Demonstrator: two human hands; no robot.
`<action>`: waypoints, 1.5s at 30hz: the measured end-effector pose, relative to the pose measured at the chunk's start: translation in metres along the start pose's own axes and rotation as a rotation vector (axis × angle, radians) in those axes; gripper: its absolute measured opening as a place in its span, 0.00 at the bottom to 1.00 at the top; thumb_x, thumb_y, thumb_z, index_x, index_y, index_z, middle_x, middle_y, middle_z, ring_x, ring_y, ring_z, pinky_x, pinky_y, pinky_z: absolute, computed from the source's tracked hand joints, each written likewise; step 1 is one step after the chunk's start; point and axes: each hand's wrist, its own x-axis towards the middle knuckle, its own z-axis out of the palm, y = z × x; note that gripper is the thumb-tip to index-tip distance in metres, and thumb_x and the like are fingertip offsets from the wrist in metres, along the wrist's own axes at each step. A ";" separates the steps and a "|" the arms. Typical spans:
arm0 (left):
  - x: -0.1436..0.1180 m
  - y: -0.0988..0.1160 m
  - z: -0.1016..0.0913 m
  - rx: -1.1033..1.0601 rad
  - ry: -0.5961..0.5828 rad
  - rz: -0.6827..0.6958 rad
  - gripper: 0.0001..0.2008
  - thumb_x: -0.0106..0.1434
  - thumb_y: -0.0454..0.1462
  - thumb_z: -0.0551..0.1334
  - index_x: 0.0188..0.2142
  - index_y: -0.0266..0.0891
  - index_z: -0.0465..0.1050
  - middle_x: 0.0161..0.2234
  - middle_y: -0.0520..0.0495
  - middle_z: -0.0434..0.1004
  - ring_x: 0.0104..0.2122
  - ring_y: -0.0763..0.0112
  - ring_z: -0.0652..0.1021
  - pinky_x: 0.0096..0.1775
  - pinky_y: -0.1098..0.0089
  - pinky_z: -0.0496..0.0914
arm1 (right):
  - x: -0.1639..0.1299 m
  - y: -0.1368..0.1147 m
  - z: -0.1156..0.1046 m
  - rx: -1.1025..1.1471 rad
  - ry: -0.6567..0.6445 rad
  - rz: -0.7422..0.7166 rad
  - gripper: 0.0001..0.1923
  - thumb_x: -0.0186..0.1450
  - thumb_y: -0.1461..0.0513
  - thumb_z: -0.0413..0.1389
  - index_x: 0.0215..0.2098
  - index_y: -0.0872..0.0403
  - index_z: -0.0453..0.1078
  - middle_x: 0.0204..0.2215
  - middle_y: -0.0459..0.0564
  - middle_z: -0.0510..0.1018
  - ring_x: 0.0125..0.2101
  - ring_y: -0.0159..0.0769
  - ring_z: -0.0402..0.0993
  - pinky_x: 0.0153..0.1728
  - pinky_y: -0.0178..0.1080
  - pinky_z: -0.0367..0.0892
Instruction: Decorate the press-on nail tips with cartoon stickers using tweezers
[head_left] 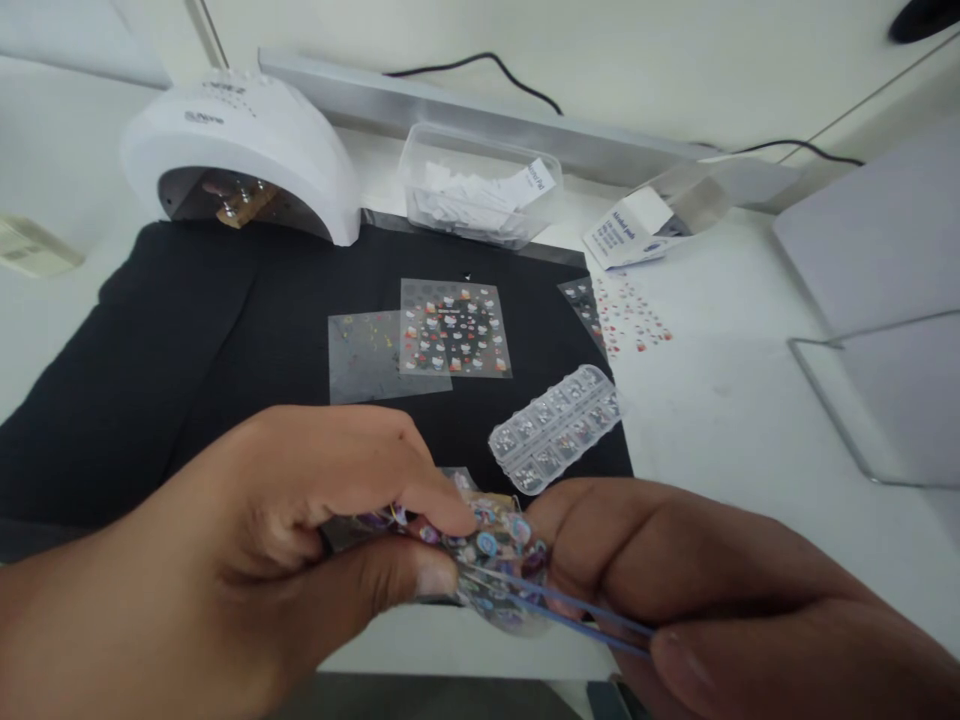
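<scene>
**Sticker sheet held at the near table edge, tweezers applied**

The clear sticker sheet (491, 560) sits low in the centre of the view, above the near edge of the table (750, 420), held between both hands. It carries small coloured stickers and is curled at its right side.

The left hand (247, 560) grips the sheet from the left. Thumb and forefinger are pressed together on it, pinching its upper left part; the remaining fingers are curled under.

The right hand (720, 600) holds thin blue tweezers (555, 605). Thumb and forefinger are closed on the tweezer arms. The tweezer tips lie on the sheet; whether they grip a sticker cannot be told.

Just beyond the hands, a clear bead box (556, 428) with many small compartments lies tilted on the right edge of a black mat (165, 360). Further back on the mat lie two more sticker sheets: a colourful one (454, 328) and a paler one (371, 357), overlapping. A fourth sheet (622, 318) straddles the mat edge and the white table.

At the back left stands a white nail lamp (240, 150). Near it, to the right, is a clear tub (480, 185) of white packets, then a small white box (626, 228).
</scene>
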 end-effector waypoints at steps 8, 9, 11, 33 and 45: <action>-0.001 0.000 -0.001 0.041 -0.011 -0.010 0.08 0.66 0.28 0.63 0.34 0.44 0.74 0.30 0.57 0.73 0.26 0.82 0.73 0.27 0.83 0.68 | -0.006 0.013 0.006 -0.005 0.071 -0.062 0.15 0.62 0.48 0.61 0.25 0.48 0.74 0.17 0.47 0.67 0.20 0.35 0.66 0.21 0.42 0.75; 0.000 0.000 -0.002 0.046 -0.010 -0.014 0.08 0.66 0.28 0.62 0.34 0.44 0.75 0.30 0.57 0.73 0.26 0.82 0.73 0.28 0.84 0.68 | -0.007 0.013 0.006 -0.006 0.091 -0.074 0.15 0.62 0.48 0.61 0.25 0.48 0.75 0.17 0.47 0.67 0.20 0.35 0.66 0.20 0.41 0.75; 0.000 -0.001 -0.002 0.044 -0.019 -0.016 0.08 0.66 0.29 0.63 0.34 0.44 0.74 0.31 0.57 0.73 0.27 0.82 0.73 0.28 0.84 0.68 | -0.006 0.011 0.005 -0.003 0.089 -0.082 0.15 0.62 0.47 0.62 0.26 0.48 0.75 0.17 0.47 0.67 0.19 0.36 0.66 0.19 0.41 0.73; 0.000 0.000 -0.003 0.023 -0.029 -0.010 0.08 0.66 0.30 0.63 0.35 0.45 0.75 0.31 0.56 0.73 0.26 0.81 0.73 0.27 0.83 0.68 | -0.007 0.002 -0.001 0.015 0.045 0.071 0.13 0.61 0.48 0.63 0.25 0.46 0.74 0.18 0.46 0.70 0.20 0.37 0.69 0.23 0.43 0.73; -0.005 -0.014 0.000 0.007 0.072 0.062 0.07 0.65 0.35 0.67 0.43 0.44 0.77 0.31 0.58 0.76 0.23 0.84 0.75 0.24 0.87 0.68 | -0.001 0.000 0.003 0.007 0.062 0.064 0.16 0.61 0.48 0.62 0.23 0.48 0.75 0.16 0.47 0.66 0.19 0.37 0.67 0.20 0.43 0.74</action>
